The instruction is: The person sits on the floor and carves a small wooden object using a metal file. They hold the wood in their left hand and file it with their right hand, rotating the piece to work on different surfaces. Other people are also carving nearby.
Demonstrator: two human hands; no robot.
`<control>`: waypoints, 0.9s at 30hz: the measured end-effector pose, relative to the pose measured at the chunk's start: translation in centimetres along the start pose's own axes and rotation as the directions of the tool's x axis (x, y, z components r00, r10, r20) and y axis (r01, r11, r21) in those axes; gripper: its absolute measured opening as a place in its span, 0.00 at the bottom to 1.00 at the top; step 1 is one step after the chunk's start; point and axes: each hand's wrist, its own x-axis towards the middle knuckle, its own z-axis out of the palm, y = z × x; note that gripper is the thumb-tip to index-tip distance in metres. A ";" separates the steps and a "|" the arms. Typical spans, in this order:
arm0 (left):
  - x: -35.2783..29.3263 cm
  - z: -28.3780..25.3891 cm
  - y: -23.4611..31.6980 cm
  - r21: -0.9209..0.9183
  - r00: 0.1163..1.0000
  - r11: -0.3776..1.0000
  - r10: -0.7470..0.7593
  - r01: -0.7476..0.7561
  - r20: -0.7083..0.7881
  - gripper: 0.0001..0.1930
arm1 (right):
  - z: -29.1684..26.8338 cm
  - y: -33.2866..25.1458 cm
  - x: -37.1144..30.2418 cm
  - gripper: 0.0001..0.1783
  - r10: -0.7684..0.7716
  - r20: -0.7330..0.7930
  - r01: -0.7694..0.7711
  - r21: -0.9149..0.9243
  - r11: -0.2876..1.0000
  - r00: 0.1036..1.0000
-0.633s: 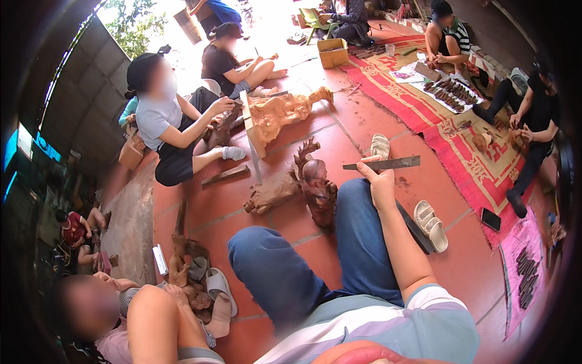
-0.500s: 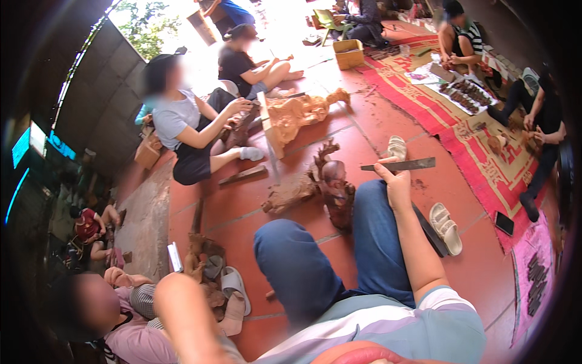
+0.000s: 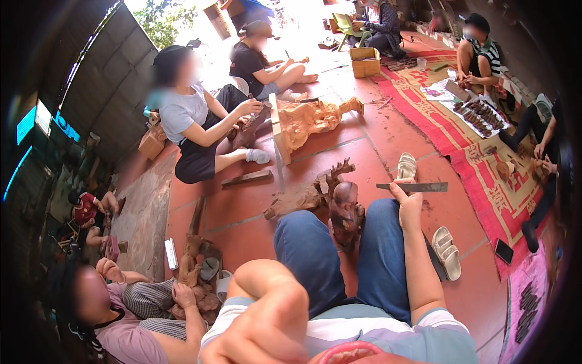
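Observation:
My right hand is raised over my right knee, its fingers closed round a flat dark metal bar held level. Whether the bar is a file or a blade is unclear. My left arm is bent sharply at the elbow and folds back toward the lower edge; its hand does not show. Between my knees stands a dark reddish-brown carved wooden figure with a rounded, glossy top. A rough branching piece of wood lies beside the figure, touching or very near it.
Cream sandals lie on the red tiles to the right, by a patterned red mat with a phone. Ahead, a person in a light shirt sits by a large pale carving. Another person sits close at left.
My view has shifted, so the scene sits differently. My left elbow has swung inward, rightward across my lap. My right hand still grips the metal bar.

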 end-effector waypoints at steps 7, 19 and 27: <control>-2.1 -1.6 0.1 -0.164 0.923 0.911 -0.359 0.379 0.137 0.05 | 0.7 0.8 0.0 0.07 0.010 0.023 -0.009 -0.033 0.999 1.000; -2.6 0.2 -0.6 -0.356 0.765 0.725 -0.643 0.590 -0.042 0.07 | 0.7 0.5 0.1 0.07 0.044 0.058 -0.046 0.036 0.998 0.997; -0.2 -0.6 -5.6 0.107 0.871 0.883 -0.419 0.457 -0.258 0.08 | -0.3 0.7 0.3 0.06 0.050 0.023 -0.049 -0.015 0.999 0.999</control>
